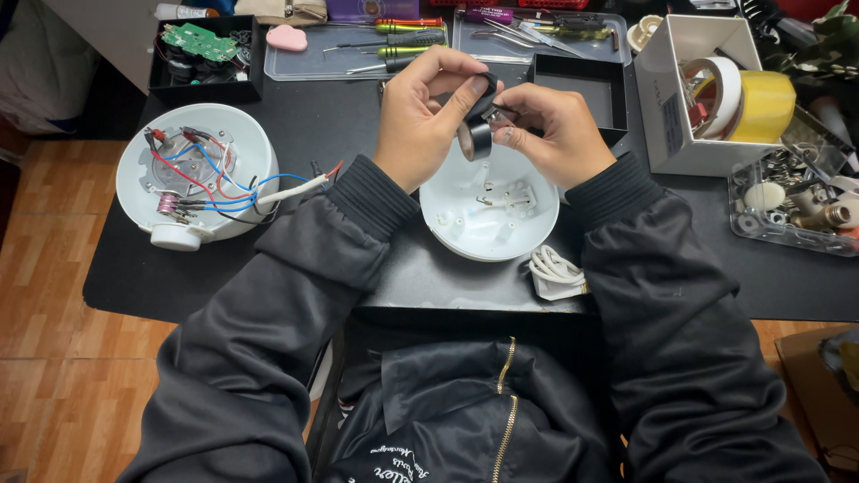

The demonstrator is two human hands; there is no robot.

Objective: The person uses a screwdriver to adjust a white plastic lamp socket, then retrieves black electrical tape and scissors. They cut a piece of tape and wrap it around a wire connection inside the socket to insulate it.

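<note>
My left hand [428, 107] grips a roll of black tape [479, 134], thumb and fingers curled over its upper edge. My right hand [548, 130] pinches the free end of the tape at the roll's right side, fingertips touching it. Both hands hover just above a round white plastic cover [488, 215] lying open side up on the black table [358, 125]. To the left sits a white round appliance base [192, 174] with red, blue and black wires exposed on top.
A coiled white cord [555, 268] lies by the table's front edge. A black box with a green circuit board [204, 49] stands at back left, clear trays of screwdrivers [403, 40] behind, an empty black tray [582, 89], a white box with tape rolls [716, 85], a clear tub of small parts [792, 201] at right.
</note>
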